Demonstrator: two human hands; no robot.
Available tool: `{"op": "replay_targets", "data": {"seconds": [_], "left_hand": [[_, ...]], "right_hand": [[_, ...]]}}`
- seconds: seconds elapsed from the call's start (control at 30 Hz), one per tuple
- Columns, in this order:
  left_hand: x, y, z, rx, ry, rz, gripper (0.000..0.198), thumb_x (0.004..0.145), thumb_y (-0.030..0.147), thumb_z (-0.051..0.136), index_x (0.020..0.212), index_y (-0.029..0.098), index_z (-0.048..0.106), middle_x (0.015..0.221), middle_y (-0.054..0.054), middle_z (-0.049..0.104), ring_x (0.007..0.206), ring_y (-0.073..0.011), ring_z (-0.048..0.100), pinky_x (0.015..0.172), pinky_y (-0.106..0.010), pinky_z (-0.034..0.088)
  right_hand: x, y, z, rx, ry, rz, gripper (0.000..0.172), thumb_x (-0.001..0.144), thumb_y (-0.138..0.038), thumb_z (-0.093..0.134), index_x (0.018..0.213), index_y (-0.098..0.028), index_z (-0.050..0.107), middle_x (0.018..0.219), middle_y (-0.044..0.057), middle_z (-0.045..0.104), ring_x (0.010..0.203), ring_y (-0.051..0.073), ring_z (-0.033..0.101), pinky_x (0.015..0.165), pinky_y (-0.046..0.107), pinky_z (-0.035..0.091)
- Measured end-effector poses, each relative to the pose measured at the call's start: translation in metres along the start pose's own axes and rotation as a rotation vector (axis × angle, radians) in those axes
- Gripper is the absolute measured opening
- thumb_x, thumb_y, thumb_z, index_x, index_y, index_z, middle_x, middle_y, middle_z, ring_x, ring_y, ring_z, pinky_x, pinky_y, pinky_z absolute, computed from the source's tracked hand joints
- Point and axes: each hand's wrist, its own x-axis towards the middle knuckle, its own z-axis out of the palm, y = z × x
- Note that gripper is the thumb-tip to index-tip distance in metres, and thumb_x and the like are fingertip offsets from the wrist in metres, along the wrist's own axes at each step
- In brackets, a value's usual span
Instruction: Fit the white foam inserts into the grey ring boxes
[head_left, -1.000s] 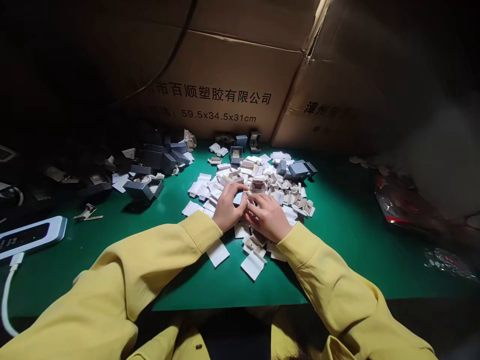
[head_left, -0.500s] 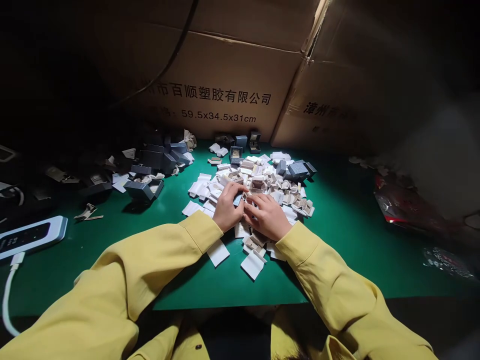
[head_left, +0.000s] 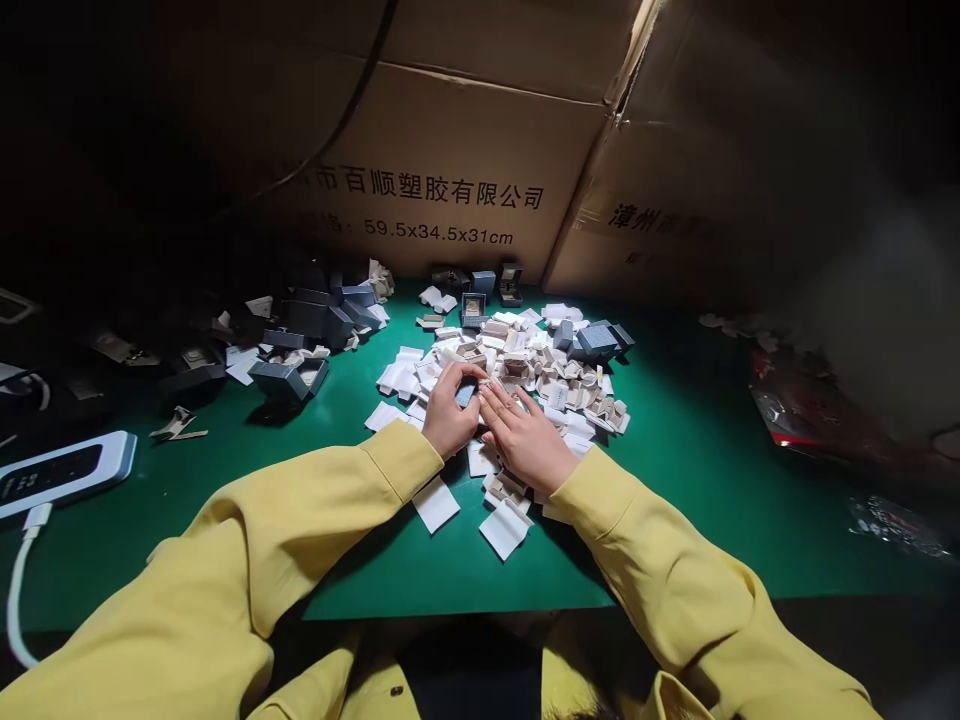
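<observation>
My left hand (head_left: pixel 453 411) curls its fingers around a small blue-grey box (head_left: pixel 466 391), much of it covered by the fingers. Against the box's right side lies my right hand (head_left: pixel 527 432), fingers close together and stretched toward the left fingertips; whether it pinches anything is hidden. Both hands are over a heap of folded white and beige card inserts (head_left: pixel 551 375). Behind the heap stands an open blue-grey box (head_left: pixel 473 308) with a beige insert in it. Closer to me lie a white card piece (head_left: pixel 436 505) and a folded white insert (head_left: pixel 505 530).
More blue-grey boxes lie at the left (head_left: pixel 279 380) and right of the heap (head_left: pixel 598 340). Large cartons (head_left: pixel 450 130) wall off the back of the green table (head_left: pixel 360 580). A white device (head_left: pixel 67 475) with a cable is at left, a red plastic package (head_left: pixel 810 400) at right.
My right hand has shifted slightly left, its fingers now straighter and over the box. More of the blue-grey box shows inside my left hand.
</observation>
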Motion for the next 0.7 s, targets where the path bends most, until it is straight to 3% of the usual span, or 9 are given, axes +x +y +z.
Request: {"op": "replay_targets", "data": {"seconds": [0.13, 0.27, 0.37, 0.47, 0.53, 0.6, 0.7], "left_hand": [[-0.001, 0.004, -0.001, 0.000, 0.017, 0.055, 0.025, 0.066, 0.004, 0.044, 0.085, 0.019, 0.051, 0.085, -0.003, 0.054, 0.085, -0.0165, 0.054, 0.081, -0.034, 0.047], [-0.005, 0.015, -0.003, -0.035, -0.020, 0.245, 0.027, 0.068, 0.004, 0.045, 0.088, 0.021, 0.050, 0.089, -0.005, 0.052, 0.088, -0.0182, 0.053, 0.081, -0.036, 0.048], [-0.010, 0.017, -0.004, -0.077, -0.053, 0.350, 0.031, 0.070, 0.004, 0.046, 0.094, 0.022, 0.049, 0.093, -0.006, 0.050, 0.092, -0.0186, 0.053, 0.083, -0.037, 0.049], [-0.013, 0.015, -0.005, -0.069, -0.077, 0.399, 0.029, 0.072, 0.006, 0.048, 0.096, 0.023, 0.050, 0.094, -0.006, 0.048, 0.094, -0.0188, 0.053, 0.084, -0.039, 0.049], [-0.013, 0.014, -0.004, -0.054, -0.088, 0.391, 0.027, 0.074, 0.007, 0.049, 0.096, 0.022, 0.051, 0.094, -0.006, 0.048, 0.093, -0.0185, 0.053, 0.084, -0.039, 0.049], [-0.012, 0.015, -0.003, -0.055, -0.092, 0.357, 0.028, 0.075, 0.007, 0.047, 0.098, 0.022, 0.052, 0.096, -0.007, 0.051, 0.096, -0.0187, 0.054, 0.086, -0.039, 0.049], [-0.009, 0.018, -0.001, -0.067, -0.153, 0.314, 0.034, 0.076, 0.003, 0.044, 0.104, 0.022, 0.051, 0.108, -0.008, 0.055, 0.107, -0.0195, 0.053, 0.092, -0.039, 0.046]], "right_hand": [[0.002, 0.005, -0.004, 0.188, 0.114, 0.027, 0.038, 0.091, -0.025, 0.041, 0.126, -0.016, 0.051, 0.132, 0.011, 0.052, 0.130, 0.024, 0.038, 0.105, 0.050, 0.036], [0.002, 0.010, -0.007, 0.463, 0.319, 0.252, 0.039, 0.087, -0.028, 0.048, 0.125, -0.022, 0.052, 0.121, 0.008, 0.060, 0.107, 0.023, 0.056, 0.090, 0.042, 0.050], [0.002, 0.011, -0.012, 0.667, 0.226, 0.461, 0.044, 0.084, -0.035, 0.053, 0.125, -0.021, 0.051, 0.101, 0.007, 0.068, 0.071, 0.019, 0.064, 0.067, 0.035, 0.055], [0.003, 0.010, -0.017, 0.872, 0.050, 0.553, 0.040, 0.084, -0.041, 0.051, 0.119, -0.021, 0.055, 0.080, 0.002, 0.069, 0.042, 0.012, 0.055, 0.046, 0.029, 0.050], [0.003, 0.011, -0.018, 0.903, 0.038, 0.546, 0.036, 0.084, -0.042, 0.051, 0.112, -0.021, 0.060, 0.082, 0.002, 0.070, 0.045, 0.013, 0.057, 0.048, 0.029, 0.050], [0.003, 0.014, -0.018, 0.822, 0.117, 0.516, 0.031, 0.083, -0.039, 0.053, 0.105, -0.020, 0.063, 0.091, 0.004, 0.070, 0.064, 0.017, 0.065, 0.063, 0.032, 0.054], [0.002, 0.020, -0.014, 0.644, 0.248, 0.475, 0.027, 0.083, -0.033, 0.052, 0.104, -0.020, 0.064, 0.101, 0.006, 0.070, 0.086, 0.021, 0.066, 0.078, 0.035, 0.052]]}}
